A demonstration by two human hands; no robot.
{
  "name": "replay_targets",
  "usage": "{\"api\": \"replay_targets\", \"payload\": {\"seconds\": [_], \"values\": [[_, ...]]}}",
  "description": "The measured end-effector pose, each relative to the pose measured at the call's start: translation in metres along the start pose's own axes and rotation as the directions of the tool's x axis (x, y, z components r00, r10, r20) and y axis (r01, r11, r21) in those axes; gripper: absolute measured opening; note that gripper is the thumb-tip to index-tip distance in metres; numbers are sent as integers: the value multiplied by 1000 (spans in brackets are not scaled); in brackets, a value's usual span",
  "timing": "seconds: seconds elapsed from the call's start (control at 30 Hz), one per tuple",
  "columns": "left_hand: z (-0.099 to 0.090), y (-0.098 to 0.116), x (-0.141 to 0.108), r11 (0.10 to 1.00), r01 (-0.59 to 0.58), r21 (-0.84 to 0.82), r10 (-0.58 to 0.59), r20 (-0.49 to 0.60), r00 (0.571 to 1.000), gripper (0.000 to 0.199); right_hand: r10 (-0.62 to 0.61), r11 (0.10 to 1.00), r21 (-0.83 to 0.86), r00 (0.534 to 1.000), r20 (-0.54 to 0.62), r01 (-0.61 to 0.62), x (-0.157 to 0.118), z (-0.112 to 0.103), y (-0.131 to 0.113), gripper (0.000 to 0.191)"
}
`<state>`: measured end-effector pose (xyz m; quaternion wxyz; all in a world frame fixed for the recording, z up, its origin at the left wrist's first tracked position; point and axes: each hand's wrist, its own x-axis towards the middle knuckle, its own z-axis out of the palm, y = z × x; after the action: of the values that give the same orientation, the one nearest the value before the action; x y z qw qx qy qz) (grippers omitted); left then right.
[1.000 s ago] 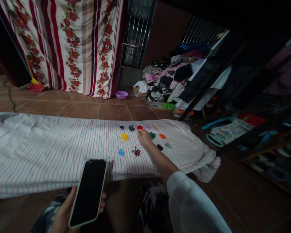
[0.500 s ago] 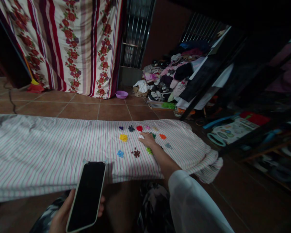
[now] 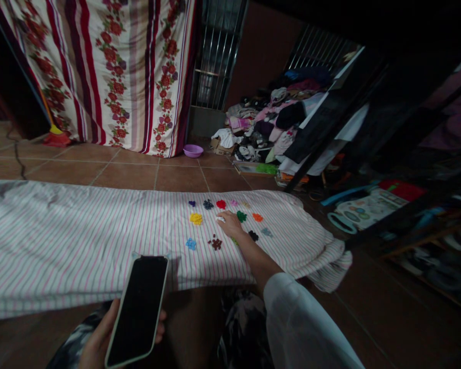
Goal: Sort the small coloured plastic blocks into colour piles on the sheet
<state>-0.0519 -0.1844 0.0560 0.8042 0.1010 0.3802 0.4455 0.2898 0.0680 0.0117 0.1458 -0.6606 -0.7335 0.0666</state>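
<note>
My left hand [image 3: 100, 328] grips a smartphone [image 3: 138, 307] with a dark screen and a pale case, low in the view. Stretched over the striped cloth, my right hand [image 3: 231, 224] has its fingertips closed around small white pieces [image 3: 220, 219] lying there. Little heaps of similar pieces surround it: yellow [image 3: 195, 219], red [image 3: 221, 204], dark green [image 3: 241, 217], brown [image 3: 215, 242], light blue [image 3: 191, 244] and black [image 3: 253, 236]. A lime green heap [image 3: 234, 241] is mostly hidden by my right wrist.
The striped cloth [image 3: 80, 230] covers a long low surface. Further heaps are orange [image 3: 257, 218], grey-blue [image 3: 267, 232] and pink [image 3: 234, 203]. Beyond are a purple basin [image 3: 193, 150], a flowered curtain [image 3: 134, 77] and piled clothes [image 3: 272, 118]. A dark post [image 3: 330, 128] slants at right.
My right hand has shifted slightly left and nearer, with the white pieces now further left. The black and dark green heaps show more; the lime heap shows less. My left hand stays still.
</note>
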Motion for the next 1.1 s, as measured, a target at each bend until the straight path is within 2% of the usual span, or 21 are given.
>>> {"api": "replay_targets", "payload": {"seconds": [0.1, 0.23, 0.4, 0.67, 0.83, 0.97, 1.1], "values": [[0, 1, 1, 1000, 4, -11, -4, 8, 1000, 49, -21, 1000, 15, 1000, -4, 21, 1, 2, -1, 23], [-1, 2, 2, 997, 66, -44, -64, 40, 997, 55, -47, 998, 37, 999, 1, 47, 0, 0, -1, 21], [-2, 0, 3, 999, 24, -31, -24, -11, 1000, 52, -61, 996, 66, 998, 18, 59, -2, -7, -3, 24], [1, 2, 0, 999, 32, -31, -32, -9, 999, 49, 25, 998, 57, 999, 39, -27, 0, -11, 0, 50], [-2, 2, 4, 997, 61, -37, -61, 21, 998, 54, 25, 999, 47, 998, 60, -28, 1, -10, 1, 43], [0, 1, 2, 1000, 17, -11, -17, -2, 1000, 48, 10, 998, 63, 998, 62, -14, 0, -11, 2, 36], [3, 1, 0, 999, -15, 49, 16, -21, 1000, 42, 21, 996, 88, 998, 62, -26, -1, -13, 3, 41]]}}
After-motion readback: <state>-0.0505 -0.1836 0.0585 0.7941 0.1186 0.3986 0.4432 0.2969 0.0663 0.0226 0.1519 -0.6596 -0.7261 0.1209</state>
